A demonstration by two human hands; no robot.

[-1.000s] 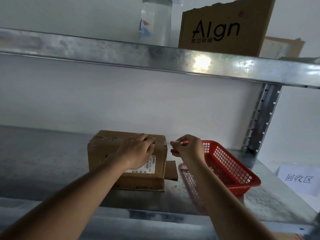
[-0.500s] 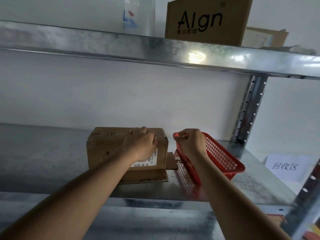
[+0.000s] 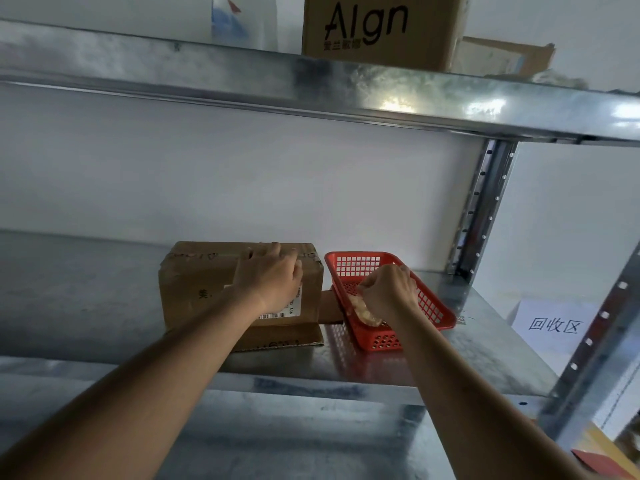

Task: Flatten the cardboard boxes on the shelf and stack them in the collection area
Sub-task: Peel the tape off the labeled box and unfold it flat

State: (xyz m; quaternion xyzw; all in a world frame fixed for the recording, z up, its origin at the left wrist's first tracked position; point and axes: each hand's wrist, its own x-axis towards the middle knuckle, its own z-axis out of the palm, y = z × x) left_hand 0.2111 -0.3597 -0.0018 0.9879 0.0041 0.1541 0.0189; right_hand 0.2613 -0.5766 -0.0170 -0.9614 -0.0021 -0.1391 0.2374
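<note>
Head view: the right hand [image 3: 388, 289], half a second ago pinching the rim of the red basket [image 3: 433, 308], now reaches down inside it, fingers curled over a pale crumpled wad [image 3: 365, 311], probably peeled tape; whether they pinch it cannot be told. The basket has dropped level on the galvanised shelf [image 3: 467, 344] near its right end. The left hand [image 3: 268, 282] stays spread on the matte brown cardboard box [image 3: 197, 289], still upright and boxy just left of the basket. Flattening likely comes next. A paper sign [image 3: 554, 323] hangs beyond.
</note>
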